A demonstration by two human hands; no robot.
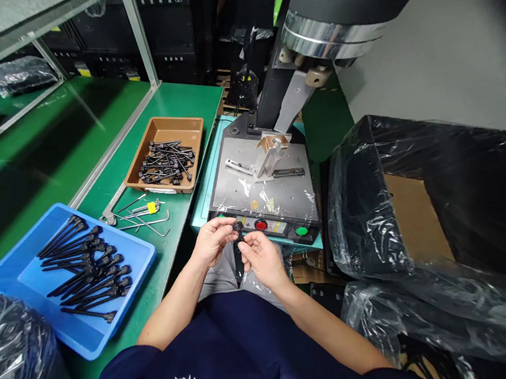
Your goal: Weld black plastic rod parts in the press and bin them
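Note:
In front of the press, my left hand [216,242] pinches the thick head end of a black bolt-like part [238,228]. My right hand [263,260] has its fingers closed round the same part just below. The part's lower length is mostly hidden by my fingers and hard to tell from the dark area behind. On the bench to the left, a blue tray [14,268] holds several long black bolt-like parts [89,266] with thick heads. Farther back, a brown tray [169,126] contains a jumbled heap of similar black parts [167,164].
A press machine with a grey base plate [234,189] and metal fixture [269,156] stands ahead, its red button [261,225] and green button [302,231] facing me. Hex keys [149,220] lie between the trays. A plastic-lined box [376,197] is right; a bagged bundle [14,367] is left.

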